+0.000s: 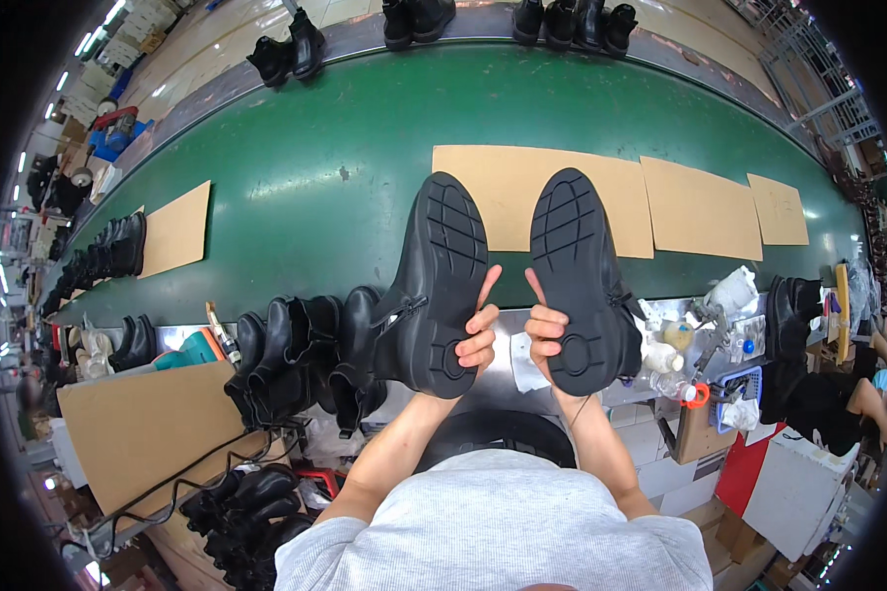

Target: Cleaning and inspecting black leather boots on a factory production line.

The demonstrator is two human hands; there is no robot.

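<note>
I hold up a pair of black ankle boots side by side, soles facing me and toes pointing away. My left hand grips the left boot, its fingers curled over the sole's inner edge near the heel. A side zipper shows on that boot's outer side. In the same way my right hand is closed on the right boot, with one finger stretched along its inner edge. A gap separates the two boots. Both soles have a grooved line pattern and a round mark at the heel.
Beyond the boots runs a green conveyor belt with cardboard sheets on it. More black boots stand at my left, above a large cardboard piece. Bottles and a blue basket are at right. Another person's arm shows far right.
</note>
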